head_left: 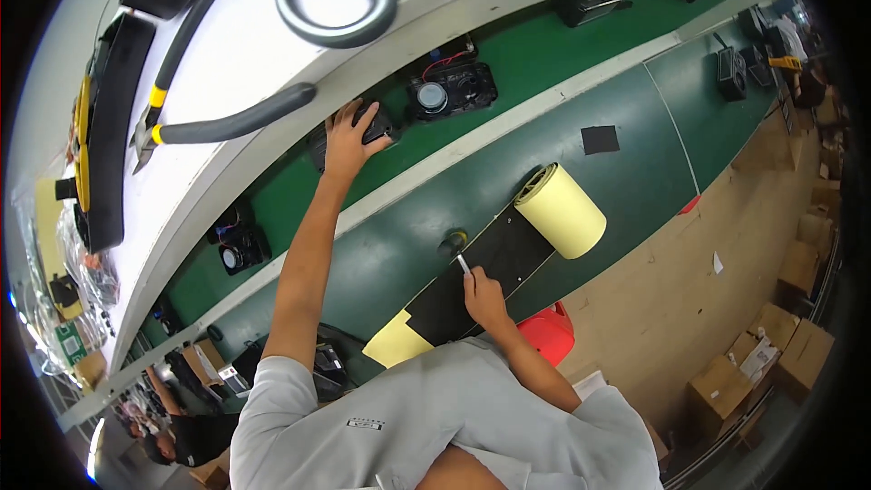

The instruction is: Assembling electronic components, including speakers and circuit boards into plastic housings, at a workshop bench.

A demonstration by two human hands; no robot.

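Note:
My left hand (345, 143) reaches to the green conveyor belt and grips a black plastic casing (379, 118) from above, thumb and fingers on either side. Much of that casing is hidden under the hand. On the workbench, my right hand (487, 299) is closed round a slim silver-white tool (464, 263); its kind is unclear. The tool's tip points at a small dark round piece (452, 243) with a yellowish edge, beside a black sheet (481, 265). The sheet runs from a roll with yellow backing (562, 213), and its near end shows a yellow flap (397, 341).
Another black casing with a round speaker (451, 93) sits on the belt (535, 50); one more (239, 245) is farther left. A black square (600, 140) lies on the bench. The white shelf above carries pliers (218, 127) and scissors (363, 9). A red stool (547, 334) stands close by.

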